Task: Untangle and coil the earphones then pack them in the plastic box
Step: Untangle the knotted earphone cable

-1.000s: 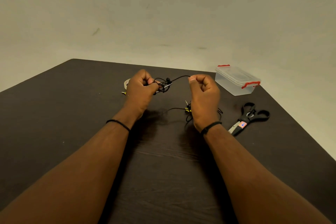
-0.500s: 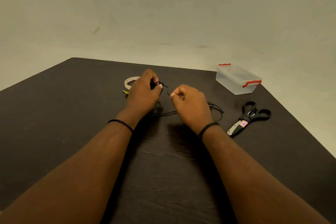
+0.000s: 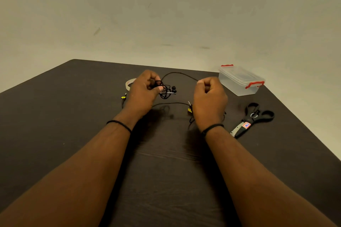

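My left hand (image 3: 145, 91) grips a small bundle of black earphone cable (image 3: 165, 89) above the dark table (image 3: 73, 116); two earbuds hang at the bundle's right side. From the bundle a strand of cable arcs up and over to my right hand (image 3: 209, 96), which pinches it between curled fingers. More cable lies on the table between and under my hands, with a yellow-tagged plug (image 3: 189, 108) beside my right wrist. The clear plastic box (image 3: 239, 81), its lid held by red clips, stands at the far right.
Black scissors (image 3: 252, 118) lie right of my right wrist. A roll of tape (image 3: 129, 83) sits behind my left hand, with another yellow-tagged cable end (image 3: 123, 96) beside it. The table's far edge runs just beyond the hands and box.
My right hand has moved right and up, away from my left hand, drawing a strand of cable out from the bundle. The left hand has stayed roughly in place.
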